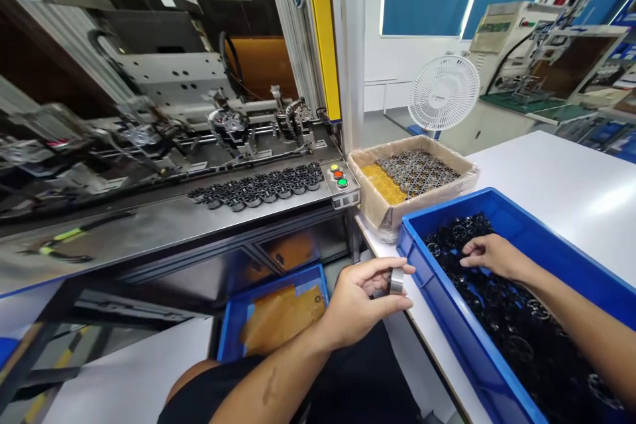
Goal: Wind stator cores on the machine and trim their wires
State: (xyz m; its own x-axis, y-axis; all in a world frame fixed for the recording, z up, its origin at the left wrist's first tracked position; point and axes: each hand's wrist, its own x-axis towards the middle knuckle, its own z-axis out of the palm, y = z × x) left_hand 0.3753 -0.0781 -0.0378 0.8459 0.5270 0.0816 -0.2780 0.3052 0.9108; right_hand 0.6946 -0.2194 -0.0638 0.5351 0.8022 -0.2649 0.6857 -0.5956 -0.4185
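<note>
Holding a silvery ring (pixel 396 281) between bent fingers and thumb, the left hand (pixel 360 295) was raised near the edge of a white counter (pixel 561 169), its palm turned toward the right of the view. Those fingers were parted only about as wide as the ring, which sat near their tips. The right hand (pixel 489 256) reached into a blue bin (pixel 527 230) on the counter, over a loose heap of black parts (pixel 497 308), several of them round and spoked like small wheels. Its fingers were curled, thumb and forefinger close together; whether they had hold of a part could not be told. Just beyond the bin stood a box (pixel 385 217) wrapped in clear plastic, with grey wheels (pixel 420 172) packed flat over a yellow layer (pixel 382 182). To the left, a large machine (pixel 171 83) had a metal ledge (pixel 163 238) along its front, carrying closely set rows of black wheels (pixel 258 187). Beside these were yellow, red and green buttons (pixel 338 175); a black and yellow tool (pixel 69 238) lay at the ledge's left end. Lower down, a blue tray (pixel 223 338) held an amber sheet (pixel 281 321). A white fan (pixel 444 93) stood behind the box.
</note>
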